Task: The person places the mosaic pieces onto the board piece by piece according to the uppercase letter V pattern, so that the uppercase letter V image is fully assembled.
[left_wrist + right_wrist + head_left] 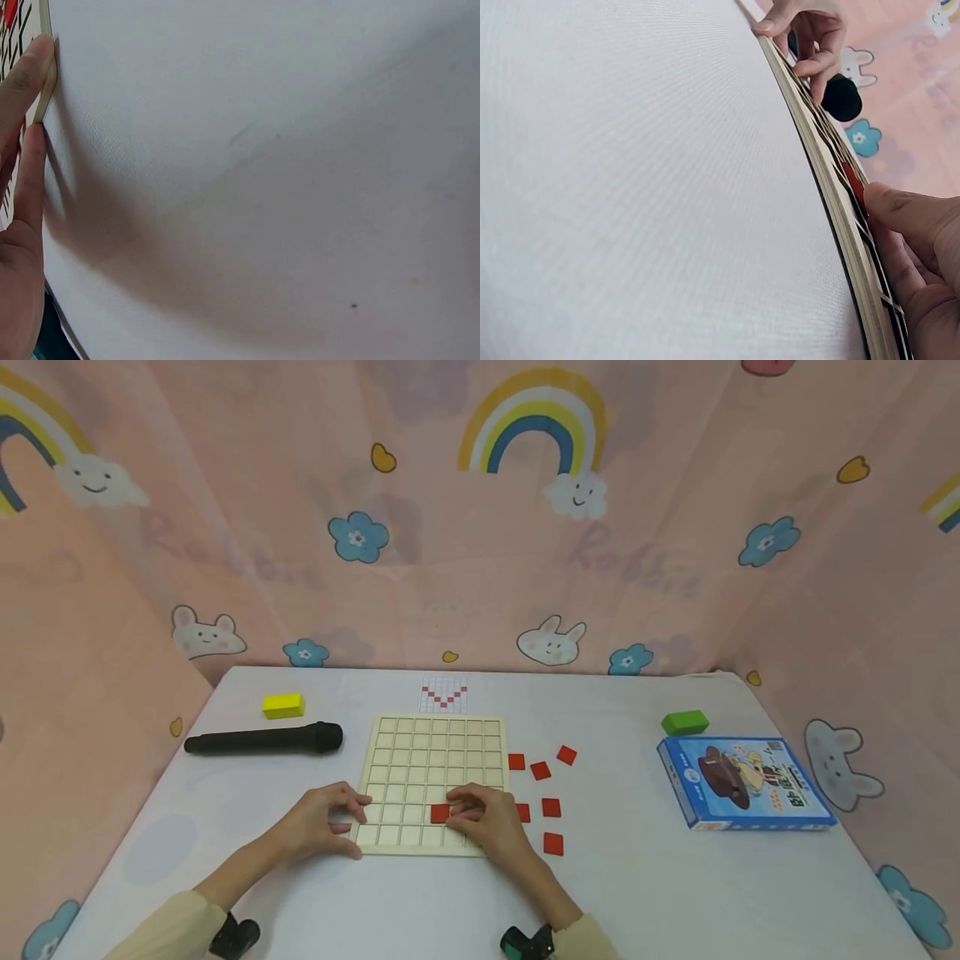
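A cream square grid board [397, 752] lies on the table between both hands. The left hand [322, 820] holds its near left corner, thumb by the corner and fingers along the left edge; the left wrist view shows these fingers [30, 71] on the rim. In one of the lower cells sits a red square tile [439, 813]. The right hand [491, 822] reaches over the board's near right part, its thumb and fingertips at the tile's right side. From the right wrist view, the thumb [889, 202] meets the red tile [854, 184]; its other fingers are partly hidden.
Several loose red tiles [551, 807] lie right of the board. Behind it is a paper pattern [444, 696]. At left are a black microphone [262, 740] and yellow block [283, 706]; at right, a green block [685, 722] and blue box [750, 783].
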`<state>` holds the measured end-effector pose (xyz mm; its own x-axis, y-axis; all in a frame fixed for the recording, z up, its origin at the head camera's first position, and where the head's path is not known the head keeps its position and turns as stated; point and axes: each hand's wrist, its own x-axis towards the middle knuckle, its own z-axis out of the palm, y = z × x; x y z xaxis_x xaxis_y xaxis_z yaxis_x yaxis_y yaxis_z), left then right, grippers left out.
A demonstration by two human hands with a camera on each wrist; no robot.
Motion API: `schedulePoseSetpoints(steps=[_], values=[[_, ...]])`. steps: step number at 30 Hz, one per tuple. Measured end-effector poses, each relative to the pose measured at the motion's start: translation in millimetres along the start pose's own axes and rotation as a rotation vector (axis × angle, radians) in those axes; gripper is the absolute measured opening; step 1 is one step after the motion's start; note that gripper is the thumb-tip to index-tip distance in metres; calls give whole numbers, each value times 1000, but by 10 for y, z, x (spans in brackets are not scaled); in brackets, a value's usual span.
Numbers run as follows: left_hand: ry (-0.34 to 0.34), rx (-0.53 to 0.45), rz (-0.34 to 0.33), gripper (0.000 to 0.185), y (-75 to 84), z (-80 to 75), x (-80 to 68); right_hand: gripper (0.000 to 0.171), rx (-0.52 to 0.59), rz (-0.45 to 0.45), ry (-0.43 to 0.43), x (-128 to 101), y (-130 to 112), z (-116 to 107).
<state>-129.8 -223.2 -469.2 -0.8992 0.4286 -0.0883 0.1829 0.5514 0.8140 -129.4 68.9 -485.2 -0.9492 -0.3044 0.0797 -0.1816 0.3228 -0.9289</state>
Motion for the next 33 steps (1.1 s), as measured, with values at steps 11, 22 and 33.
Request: schedulePoseSetpoints(steps=[11,22,33], values=[[3,-4,18,37,-19,16,-20,30,3,11,-2,1,28,45],[5,-15,15,37,-12,15,-12,28,46,24,-8,14,-1,64],[11,-12,57,36,10,18,-51,29,80,53,14,-67,-164,-113]])
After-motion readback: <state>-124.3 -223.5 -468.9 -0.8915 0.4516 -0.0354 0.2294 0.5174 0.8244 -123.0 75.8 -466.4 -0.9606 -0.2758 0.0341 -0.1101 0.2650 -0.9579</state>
